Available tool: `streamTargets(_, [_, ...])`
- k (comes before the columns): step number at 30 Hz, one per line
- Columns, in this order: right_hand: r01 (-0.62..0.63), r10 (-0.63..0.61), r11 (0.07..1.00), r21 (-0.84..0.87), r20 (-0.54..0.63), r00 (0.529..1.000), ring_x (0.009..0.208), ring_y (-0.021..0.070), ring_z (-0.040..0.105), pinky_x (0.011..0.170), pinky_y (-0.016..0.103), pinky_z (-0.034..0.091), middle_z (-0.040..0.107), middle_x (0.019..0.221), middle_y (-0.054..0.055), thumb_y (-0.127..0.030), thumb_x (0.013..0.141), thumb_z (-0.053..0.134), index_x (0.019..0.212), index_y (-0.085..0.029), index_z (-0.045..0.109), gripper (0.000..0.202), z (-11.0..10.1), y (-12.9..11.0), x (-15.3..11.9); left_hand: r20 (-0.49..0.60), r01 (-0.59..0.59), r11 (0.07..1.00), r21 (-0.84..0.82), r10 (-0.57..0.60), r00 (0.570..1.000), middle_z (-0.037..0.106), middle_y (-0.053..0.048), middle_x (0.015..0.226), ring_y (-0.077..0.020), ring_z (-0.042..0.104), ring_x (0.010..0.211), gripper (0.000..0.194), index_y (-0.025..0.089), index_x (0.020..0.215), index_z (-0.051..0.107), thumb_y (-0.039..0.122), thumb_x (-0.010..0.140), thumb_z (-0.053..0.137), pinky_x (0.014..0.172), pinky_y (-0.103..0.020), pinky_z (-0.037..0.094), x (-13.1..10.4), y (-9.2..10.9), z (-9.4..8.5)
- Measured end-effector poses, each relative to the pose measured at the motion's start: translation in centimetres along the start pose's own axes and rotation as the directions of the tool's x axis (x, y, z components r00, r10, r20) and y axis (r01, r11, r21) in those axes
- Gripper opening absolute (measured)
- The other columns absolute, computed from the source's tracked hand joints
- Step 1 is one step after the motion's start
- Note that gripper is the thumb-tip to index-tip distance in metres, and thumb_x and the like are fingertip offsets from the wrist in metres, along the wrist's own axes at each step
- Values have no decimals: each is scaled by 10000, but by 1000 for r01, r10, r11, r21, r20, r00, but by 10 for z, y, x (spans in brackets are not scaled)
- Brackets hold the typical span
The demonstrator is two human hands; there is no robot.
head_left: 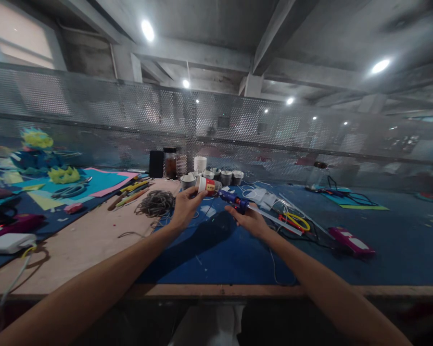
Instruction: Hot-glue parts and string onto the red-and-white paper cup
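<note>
My left hand (186, 206) is closed around a paper cup (210, 186) with a red and yellow label, held tilted on its side above the blue mat. In my right hand (250, 217) is a blue hot glue gun (234, 199), a long clear glue stick (277, 220) jutting from its back end. The gun's nozzle points at the cup and is close to its grey-wrapped end; whether the two touch I cannot tell. Behind the cup stand several small grey-wrapped cups (226, 177) and a stack of white paper cups (200, 164).
Grey cord (155, 203) lies coiled to the left, beside knives and pens (132, 194). Scissors (71, 190) rest on coloured sheets. On the right are a yellow cable loop (296, 221) and a magenta box (351, 241). A perforated metal screen (140, 110) closes the back.
</note>
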State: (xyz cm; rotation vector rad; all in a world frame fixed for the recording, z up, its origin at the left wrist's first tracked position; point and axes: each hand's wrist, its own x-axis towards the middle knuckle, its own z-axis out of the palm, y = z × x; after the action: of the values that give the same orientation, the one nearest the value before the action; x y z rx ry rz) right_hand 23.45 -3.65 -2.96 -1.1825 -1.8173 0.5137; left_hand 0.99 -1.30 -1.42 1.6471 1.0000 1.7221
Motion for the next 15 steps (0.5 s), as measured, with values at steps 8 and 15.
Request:
streamTargets(8, [26,-26,1000,3,-7,1000,472,161,540,468,280,384,548,500,-17,-573,843,662,659,-215,611,406,2,5,0,1,-2,1000,17,2,1000,744,-33,817,-177,625,746,252,129,927,780,344,817,709,687,-265,458,1,-3,-1])
streamTargets(15, [19,-17,999,-50,23,1000,491,174,536,486,287,380,534,476,-5,-617,863,619,602,-222,581,475,2,3,0,10,8,1000,-10,-8,1000,746,-30,826,-182,631,752,265,131,923,778,363,814,712,694,-266,455,1,-3,-2])
